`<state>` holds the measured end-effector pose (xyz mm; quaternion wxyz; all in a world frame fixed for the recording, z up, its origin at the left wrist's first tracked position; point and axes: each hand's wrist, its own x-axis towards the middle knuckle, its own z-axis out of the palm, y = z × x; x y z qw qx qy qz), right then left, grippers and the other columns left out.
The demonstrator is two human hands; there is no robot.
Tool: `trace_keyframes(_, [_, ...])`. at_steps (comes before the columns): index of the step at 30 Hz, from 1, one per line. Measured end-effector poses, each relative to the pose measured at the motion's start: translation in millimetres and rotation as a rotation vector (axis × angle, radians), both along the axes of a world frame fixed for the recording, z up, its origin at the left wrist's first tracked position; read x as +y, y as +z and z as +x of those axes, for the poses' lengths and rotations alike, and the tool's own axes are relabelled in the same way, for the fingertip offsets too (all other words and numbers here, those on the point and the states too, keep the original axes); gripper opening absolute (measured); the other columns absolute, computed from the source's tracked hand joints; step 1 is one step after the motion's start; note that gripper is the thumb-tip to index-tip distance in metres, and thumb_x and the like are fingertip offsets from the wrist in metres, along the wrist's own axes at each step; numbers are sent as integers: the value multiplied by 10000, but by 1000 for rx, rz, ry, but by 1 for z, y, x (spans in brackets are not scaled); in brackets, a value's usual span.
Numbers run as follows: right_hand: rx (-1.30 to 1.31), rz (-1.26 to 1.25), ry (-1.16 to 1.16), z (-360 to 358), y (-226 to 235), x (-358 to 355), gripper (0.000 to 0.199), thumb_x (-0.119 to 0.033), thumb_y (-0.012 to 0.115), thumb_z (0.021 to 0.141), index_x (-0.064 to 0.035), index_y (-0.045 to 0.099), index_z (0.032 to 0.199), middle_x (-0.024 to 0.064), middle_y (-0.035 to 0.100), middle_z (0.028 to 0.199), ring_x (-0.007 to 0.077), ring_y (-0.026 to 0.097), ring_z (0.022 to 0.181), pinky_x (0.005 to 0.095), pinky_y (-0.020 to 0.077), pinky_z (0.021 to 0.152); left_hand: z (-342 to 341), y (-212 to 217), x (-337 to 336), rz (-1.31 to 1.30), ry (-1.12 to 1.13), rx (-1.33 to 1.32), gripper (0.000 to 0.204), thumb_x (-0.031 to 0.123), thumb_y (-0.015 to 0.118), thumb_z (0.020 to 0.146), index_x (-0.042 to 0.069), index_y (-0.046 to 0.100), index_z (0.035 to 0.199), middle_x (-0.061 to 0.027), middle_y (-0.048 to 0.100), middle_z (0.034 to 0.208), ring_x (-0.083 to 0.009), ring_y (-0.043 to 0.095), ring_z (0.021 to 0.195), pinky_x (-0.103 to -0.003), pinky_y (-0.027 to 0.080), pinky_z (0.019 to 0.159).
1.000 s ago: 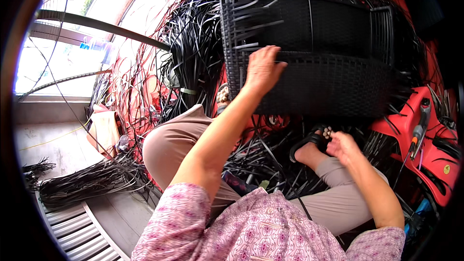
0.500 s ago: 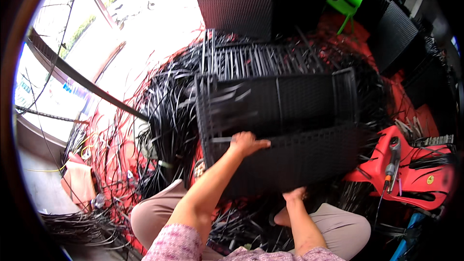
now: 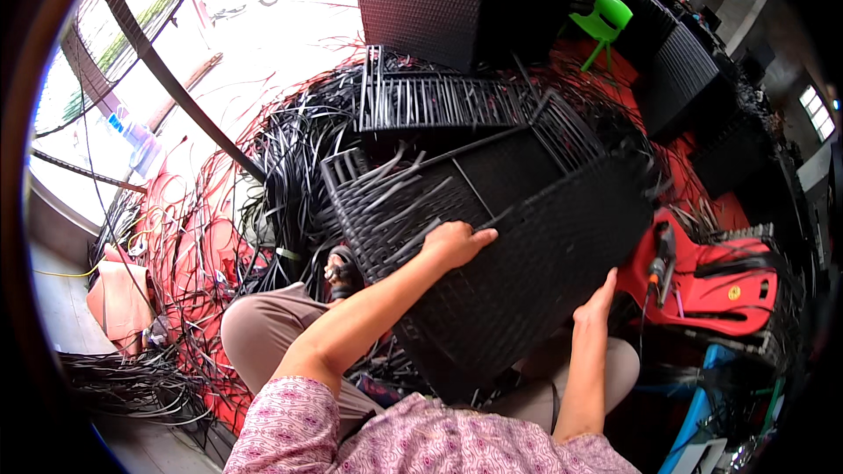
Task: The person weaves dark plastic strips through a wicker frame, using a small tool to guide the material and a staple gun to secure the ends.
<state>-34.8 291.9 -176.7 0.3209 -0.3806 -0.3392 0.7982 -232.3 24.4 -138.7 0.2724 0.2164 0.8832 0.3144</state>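
A black woven wicker furniture piece (image 3: 536,250), box-like with a hollow side facing away, lies tilted across my lap. My left hand (image 3: 452,244) is closed over the rim of its near panel, thumb pointing right; the fingertips are hidden behind the rim. At the panel's lower right edge, my right hand (image 3: 597,300) rests with straight fingers against the weave. Loose flat black strips (image 3: 399,197) stick out from the piece's left part. Behind it lies a slatted black frame (image 3: 448,104) wound with strips.
Heaps of black strips (image 3: 299,149) spread over the red floor covering (image 3: 198,246). To the right sits a red plastic seat (image 3: 724,285) with a power tool (image 3: 659,272) on it. Large black woven pieces (image 3: 417,4) and a green chair (image 3: 604,22) stand farther back.
The woven piece has turned, its right side swinging farther away and its near left corner toward me. My right hand has moved up and right along its edge; my left keeps its rim hold.
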Motion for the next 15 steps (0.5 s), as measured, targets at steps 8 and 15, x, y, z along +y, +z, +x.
trace_keyframes(8, [-41,423,247,-8,183,-54,681,-467,593,982,-17,457,1474,92,490,1509,234,490,1341,388,366,1134,37,-10,-18,606,339,-487,760,643,642,900,-90,726,1082,-175,739,1052,-281,694,945,-416,521,876])
trace_keyframes(15, [-418,1276,383,-84,158,-86,777,-557,605,911,-22,454,1454,296,418,1488,417,369,1405,484,267,1156,56,-87,-16,942,478,-1013,808,672,499,959,43,502,1466,-122,550,1465,-266,534,1319,-399,381,1118])
